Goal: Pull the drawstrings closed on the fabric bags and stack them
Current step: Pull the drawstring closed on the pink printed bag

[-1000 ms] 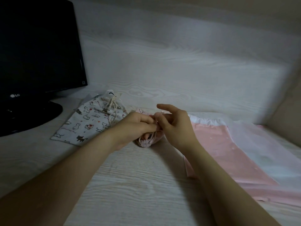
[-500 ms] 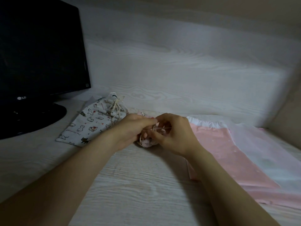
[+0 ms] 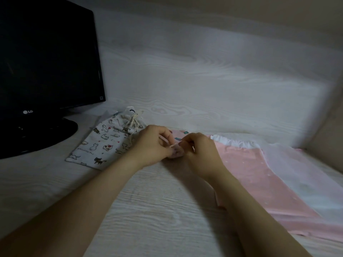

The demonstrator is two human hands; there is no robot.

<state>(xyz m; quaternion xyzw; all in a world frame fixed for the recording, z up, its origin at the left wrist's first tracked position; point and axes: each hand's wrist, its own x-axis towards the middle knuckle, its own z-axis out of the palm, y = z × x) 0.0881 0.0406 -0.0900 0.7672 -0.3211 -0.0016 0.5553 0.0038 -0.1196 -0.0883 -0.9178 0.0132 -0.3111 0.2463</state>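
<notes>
we are cinching the small pink bag (image 3: pixel 176 152) mid-worktop (image 3: pixel 148 219), at 3 o'clock of the tied cat bag (image 3: pixel 104 143). left hand (image 3: pixel 154 143) grip is clamped on its neck and right hand (image 3: pixel 200 153) pinches the cord (image 3: pixel 172 146). next, likely, we pull the cord out, then stack.

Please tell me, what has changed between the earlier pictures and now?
The right hand, whose fingers were spread one second ago, has curled and now pinches at the mouth of the small pink bag. The left hand still holds that bag. The cat-print bag and the large pink bag lie as before.
</notes>
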